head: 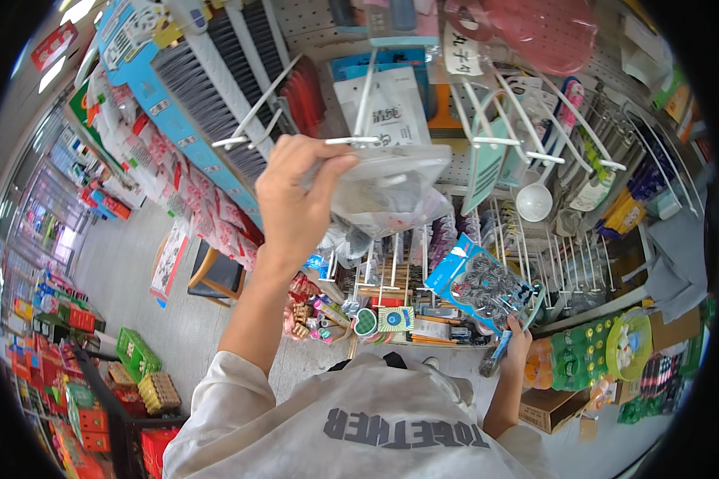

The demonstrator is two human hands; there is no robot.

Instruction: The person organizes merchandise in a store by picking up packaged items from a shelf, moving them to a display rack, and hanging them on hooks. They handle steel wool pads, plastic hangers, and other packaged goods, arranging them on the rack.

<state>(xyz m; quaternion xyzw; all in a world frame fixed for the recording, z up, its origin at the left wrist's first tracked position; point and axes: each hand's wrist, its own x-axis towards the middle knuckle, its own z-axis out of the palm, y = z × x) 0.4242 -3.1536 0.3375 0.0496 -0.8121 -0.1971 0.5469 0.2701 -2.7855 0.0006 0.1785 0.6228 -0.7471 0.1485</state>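
Note:
My left hand (302,191) is raised at a white wire display hook (365,102). Its thumb and fingers pinch the top edge of a clear plastic bag (392,185), whose contents are blurred. Behind that bag, a white printed packet (383,102) hangs on the pegboard. Lower right, my right hand (517,338) grips the lower edge of a blue-and-clear packet (485,281) of dark wire scouring balls, together with other packets partly hidden beneath it. A white slotted spoon (534,202) hangs above this packet.
Brushes with grey bristles (201,90) stand at upper left. Hook ends jut out around both hands. Metal utensils (611,132) hang at right, above green bottles (581,350) and a yellow-green basket (629,344). A chair (215,272) is at left, with green crates (138,354) farther off.

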